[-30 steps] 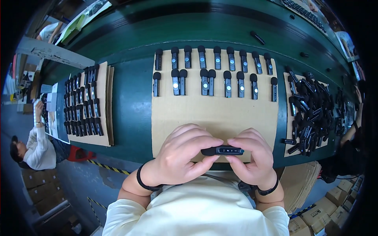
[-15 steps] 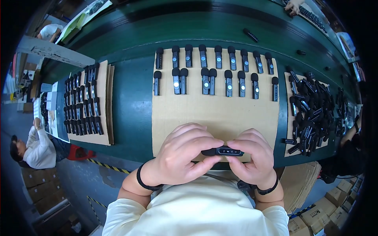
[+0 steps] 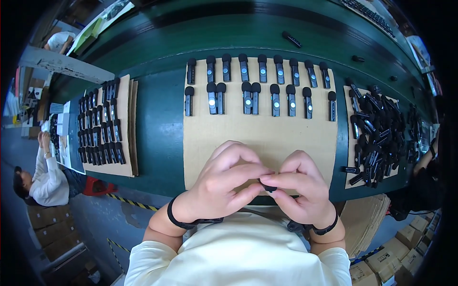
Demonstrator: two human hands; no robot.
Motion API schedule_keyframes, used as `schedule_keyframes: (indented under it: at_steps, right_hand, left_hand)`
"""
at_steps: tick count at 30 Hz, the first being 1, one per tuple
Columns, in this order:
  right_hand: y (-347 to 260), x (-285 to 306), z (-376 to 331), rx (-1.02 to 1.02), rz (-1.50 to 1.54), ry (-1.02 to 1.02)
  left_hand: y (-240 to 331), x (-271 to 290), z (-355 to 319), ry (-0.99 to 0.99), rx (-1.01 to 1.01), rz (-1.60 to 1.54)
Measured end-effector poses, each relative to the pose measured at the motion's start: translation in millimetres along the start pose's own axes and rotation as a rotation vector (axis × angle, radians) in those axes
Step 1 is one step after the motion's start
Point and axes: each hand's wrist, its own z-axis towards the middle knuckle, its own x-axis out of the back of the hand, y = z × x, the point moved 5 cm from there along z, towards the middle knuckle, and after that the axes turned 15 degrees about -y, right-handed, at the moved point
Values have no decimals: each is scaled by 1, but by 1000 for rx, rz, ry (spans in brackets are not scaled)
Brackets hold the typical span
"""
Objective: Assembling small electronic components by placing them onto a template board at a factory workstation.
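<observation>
Both hands meet over the near edge of the cardboard sheet, the left hand curled with fingers pressed around a small black device, the right hand pinching it from the other side. Only its rounded dark end shows between the fingertips. Beyond them on the sheet, matching black devices lie in two rows.

hands: 2, the person's own
small black device held between them: 1
black devices laid on centre cardboard sheet: 17 (back row 8, front row 9)
cardboard sheets on table: 3
loose black pile, right sheet: too many to count
black wristbands: 2
</observation>
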Motion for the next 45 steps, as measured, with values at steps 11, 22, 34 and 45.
schedule_keyframes:
  at_steps: [11,22,34,45]
  right_hand:
    - [23,-13,-11,-231,661,22]
    - [68,84,-52,-524,-409,307]
    - [98,103,-74,-661,-941,297]
    - [85,96,-65,-411,-1000,257]
  left_hand:
    - [1,-3,2,-26,-10,200]
    - [-7,6,-13,46,111,197]
    - [-13,11,-29,132,167,261]
    - [-18,15,-33,152,179,259]
